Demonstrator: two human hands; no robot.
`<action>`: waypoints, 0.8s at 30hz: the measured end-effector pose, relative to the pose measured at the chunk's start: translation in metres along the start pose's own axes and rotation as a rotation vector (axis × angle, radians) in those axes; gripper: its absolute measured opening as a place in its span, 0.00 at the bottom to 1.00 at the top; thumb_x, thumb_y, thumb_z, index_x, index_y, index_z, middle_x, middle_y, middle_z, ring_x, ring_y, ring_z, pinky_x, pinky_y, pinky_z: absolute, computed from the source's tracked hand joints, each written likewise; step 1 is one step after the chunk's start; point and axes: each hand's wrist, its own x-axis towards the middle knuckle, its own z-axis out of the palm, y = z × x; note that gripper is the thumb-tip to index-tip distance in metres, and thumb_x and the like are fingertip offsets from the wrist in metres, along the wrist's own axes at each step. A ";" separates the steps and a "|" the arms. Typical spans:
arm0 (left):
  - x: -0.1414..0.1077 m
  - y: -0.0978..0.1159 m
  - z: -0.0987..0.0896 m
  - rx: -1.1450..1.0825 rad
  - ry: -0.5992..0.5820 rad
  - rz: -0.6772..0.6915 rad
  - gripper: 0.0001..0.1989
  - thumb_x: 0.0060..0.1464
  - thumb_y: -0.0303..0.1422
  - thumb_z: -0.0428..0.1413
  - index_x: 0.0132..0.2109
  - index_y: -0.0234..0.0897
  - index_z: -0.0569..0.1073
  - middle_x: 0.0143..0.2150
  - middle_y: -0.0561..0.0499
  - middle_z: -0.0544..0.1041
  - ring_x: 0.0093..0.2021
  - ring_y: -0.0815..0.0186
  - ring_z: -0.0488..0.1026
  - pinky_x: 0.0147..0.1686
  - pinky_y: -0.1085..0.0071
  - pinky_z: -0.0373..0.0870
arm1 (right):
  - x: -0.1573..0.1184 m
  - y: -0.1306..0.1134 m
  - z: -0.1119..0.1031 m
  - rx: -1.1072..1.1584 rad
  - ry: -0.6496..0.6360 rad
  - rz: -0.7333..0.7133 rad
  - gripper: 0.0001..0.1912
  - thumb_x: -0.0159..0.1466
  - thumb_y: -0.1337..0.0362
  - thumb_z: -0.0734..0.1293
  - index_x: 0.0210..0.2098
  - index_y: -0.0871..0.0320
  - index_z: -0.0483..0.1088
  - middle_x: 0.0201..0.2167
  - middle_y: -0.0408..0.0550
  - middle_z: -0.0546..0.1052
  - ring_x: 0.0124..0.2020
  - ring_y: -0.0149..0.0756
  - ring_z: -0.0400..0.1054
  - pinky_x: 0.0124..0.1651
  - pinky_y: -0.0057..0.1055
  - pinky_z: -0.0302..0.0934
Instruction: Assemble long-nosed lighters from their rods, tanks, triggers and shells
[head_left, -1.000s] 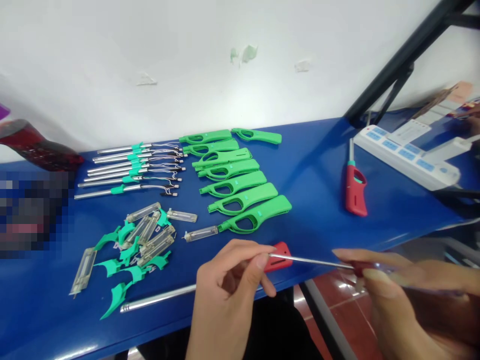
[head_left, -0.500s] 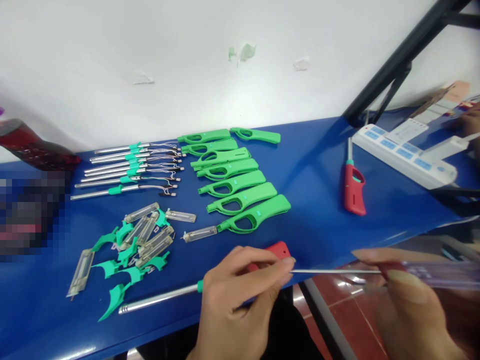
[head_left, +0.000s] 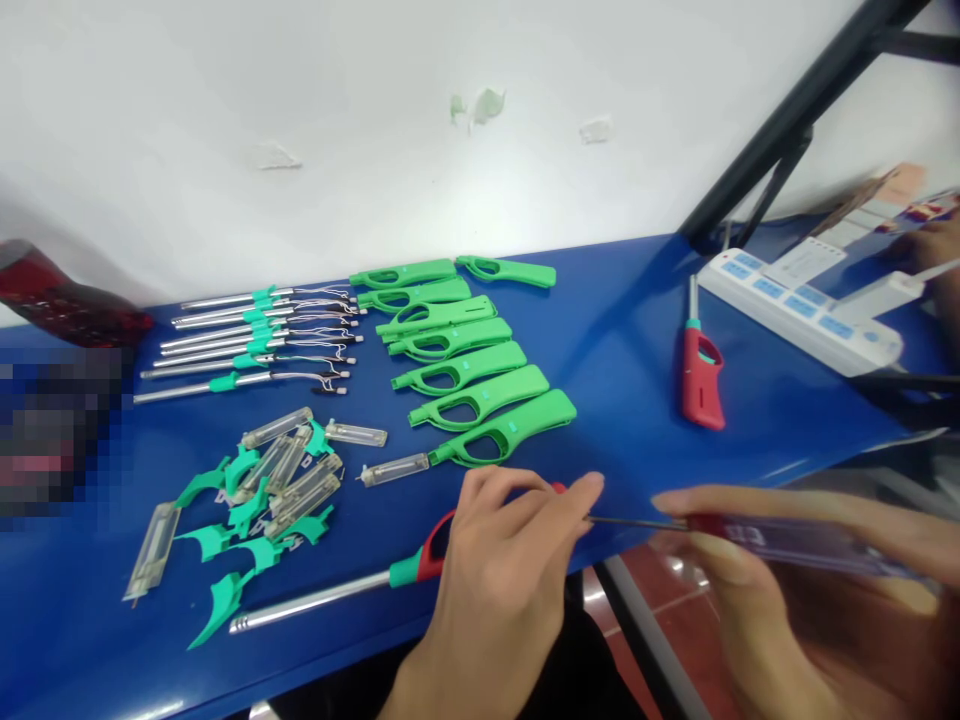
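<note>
In the head view my left hand (head_left: 502, 570) is closed around a red utility lighter (head_left: 437, 545) at the table's front edge. Its metal barrel (head_left: 315, 602) points left, and most of its handle is hidden under my fingers. My right hand (head_left: 780, 590), somewhat blurred, grips a screwdriver (head_left: 795, 545) with a clear purplish handle. The thin shaft points left, and its tip is hidden at my left fingertips by the lighter's handle end. Just beyond my left hand lie several green lighter shells (head_left: 510, 425) in a column.
Metal barrels with wires (head_left: 217, 385) lie in a row at left. Nearer are clear fuel tanks (head_left: 154, 550) and teal triggers (head_left: 225, 600). Another red lighter (head_left: 703, 380) and a white power strip (head_left: 799, 310) lie right, beside a black frame (head_left: 802, 110). A dark red bottle (head_left: 67, 300) leans far left.
My right hand and the screwdriver have moved left, so less of the shaft shows. My left hand has shifted and its fingers have straightened somewhat, exposing the lighter's red trigger guard.
</note>
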 end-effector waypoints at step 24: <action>-0.008 -0.017 0.008 0.094 -0.129 0.029 0.17 0.67 0.17 0.55 0.58 0.34 0.76 0.44 0.48 0.82 0.44 0.60 0.75 0.45 0.60 0.71 | 0.005 0.009 0.014 0.125 -0.221 -0.088 0.24 0.64 0.81 0.71 0.53 0.51 0.78 0.43 0.36 0.85 0.39 0.27 0.80 0.42 0.25 0.76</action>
